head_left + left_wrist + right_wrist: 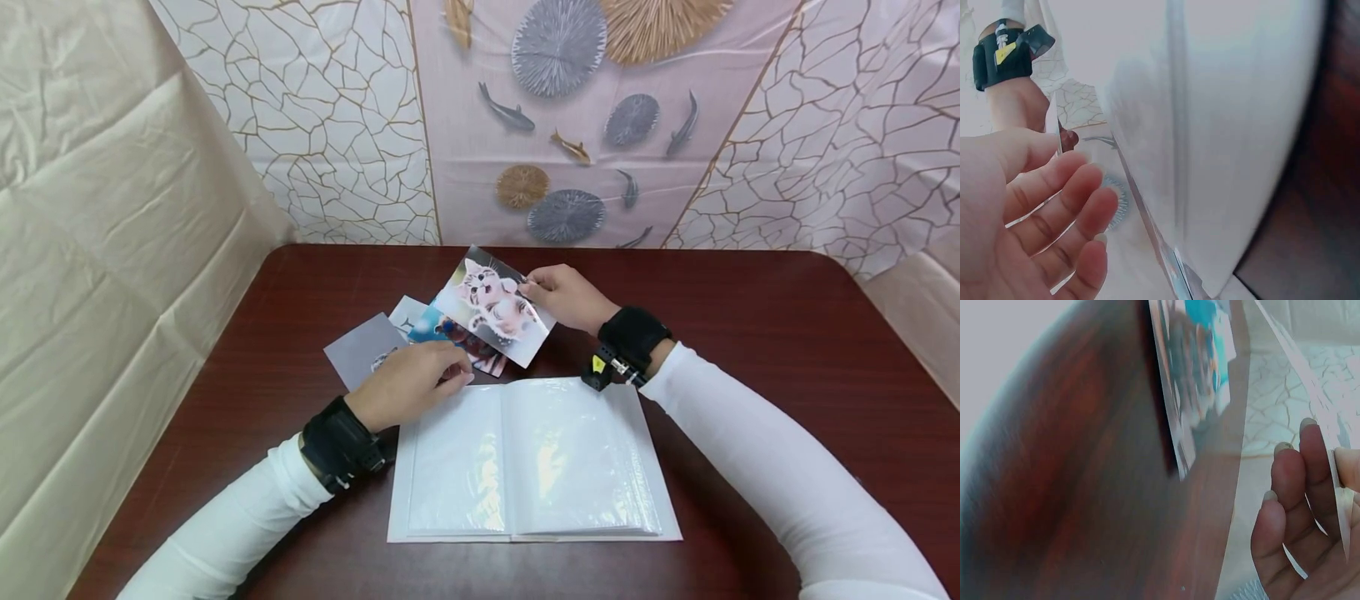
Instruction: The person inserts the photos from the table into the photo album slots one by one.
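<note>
My right hand (570, 296) pinches the right edge of a kitten photo (491, 304) between thumb and fingers, tilted over the other prints. In the right wrist view the photo (1300, 369) appears nearly edge-on. My left hand (408, 383) hovers by the album's upper left corner, fingers loosely curled; the left wrist view shows these fingers (1097, 206) with nothing in them. Several loose photos lie behind the album: a grey one (363, 350), partly hidden by the left hand, and a blue one (426, 323) under the kitten photo. A white photo album (457, 475) lies open, its visible pockets blank.
The dark red-brown wooden table (750, 333) carries everything. Patterned cloth (345, 125) hangs along its far edge, and a cream drape (112, 250) borders the left side. Both wrists wear black bands (636, 340) with small devices.
</note>
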`<action>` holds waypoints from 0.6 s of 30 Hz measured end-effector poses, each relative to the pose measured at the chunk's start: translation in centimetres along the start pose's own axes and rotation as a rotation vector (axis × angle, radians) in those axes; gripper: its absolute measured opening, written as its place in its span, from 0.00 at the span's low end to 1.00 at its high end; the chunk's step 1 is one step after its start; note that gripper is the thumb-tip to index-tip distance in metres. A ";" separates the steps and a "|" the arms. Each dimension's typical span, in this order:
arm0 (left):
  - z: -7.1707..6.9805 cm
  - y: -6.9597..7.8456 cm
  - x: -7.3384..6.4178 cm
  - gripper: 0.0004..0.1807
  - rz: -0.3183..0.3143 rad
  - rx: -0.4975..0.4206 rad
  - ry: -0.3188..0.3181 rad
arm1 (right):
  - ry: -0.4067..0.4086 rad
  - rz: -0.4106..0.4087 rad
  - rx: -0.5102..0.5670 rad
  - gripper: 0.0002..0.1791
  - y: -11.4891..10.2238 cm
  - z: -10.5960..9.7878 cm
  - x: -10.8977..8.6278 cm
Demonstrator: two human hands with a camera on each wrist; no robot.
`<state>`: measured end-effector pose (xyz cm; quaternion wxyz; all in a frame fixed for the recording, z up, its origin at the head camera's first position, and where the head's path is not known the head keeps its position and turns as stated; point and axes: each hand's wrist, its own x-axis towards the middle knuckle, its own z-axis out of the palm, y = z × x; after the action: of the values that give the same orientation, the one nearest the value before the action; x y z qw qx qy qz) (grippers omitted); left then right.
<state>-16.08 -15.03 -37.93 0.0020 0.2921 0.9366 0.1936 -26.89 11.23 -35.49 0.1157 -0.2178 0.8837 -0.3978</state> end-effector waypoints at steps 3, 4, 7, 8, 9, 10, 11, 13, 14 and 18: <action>0.0 0.0 0.1 0.10 -0.033 -0.040 0.007 | 0.012 -0.009 0.040 0.14 -0.2 0.5 -0.5; 0.0 0.0 0.1 0.11 -0.042 -0.049 0.006 | 0.013 -0.013 0.058 0.14 -0.3 0.7 -0.7; 0.0 0.0 0.2 0.13 -0.055 -0.067 0.009 | 0.010 -0.021 0.111 0.15 -0.4 1.3 -1.2; 0.0 0.0 0.2 0.14 -0.057 -0.076 0.012 | 0.009 -0.021 0.128 0.15 -0.5 1.5 -1.3; 0.0 0.0 0.3 0.14 -0.059 -0.084 0.017 | 0.010 -0.019 0.144 0.15 -0.6 1.7 -1.5; 0.0 -0.1 0.3 0.15 -0.060 -0.089 0.023 | 0.011 -0.017 0.161 0.14 -0.7 1.8 -1.6; 0.0 -0.1 0.3 0.15 -0.060 -0.093 0.030 | 0.014 -0.014 0.172 0.14 -0.7 2.0 -1.7; -0.1 -0.2 0.3 0.15 -0.068 -0.096 0.041 | 0.024 0.000 0.190 0.14 -0.9 2.2 -1.9; -0.1 -0.2 0.3 0.15 -0.074 -0.096 0.043 | 0.027 0.007 0.196 0.14 -0.9 2.3 -1.9; -0.4 -0.3 0.2 0.16 -0.123 -0.096 0.043 | 0.027 0.039 0.217 0.14 -1.0 2.5 -2.3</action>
<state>-16.51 -15.28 -37.68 0.0078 0.2295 0.9422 0.2439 -23.63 10.13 -36.34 0.1343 -0.1813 0.8409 -0.4919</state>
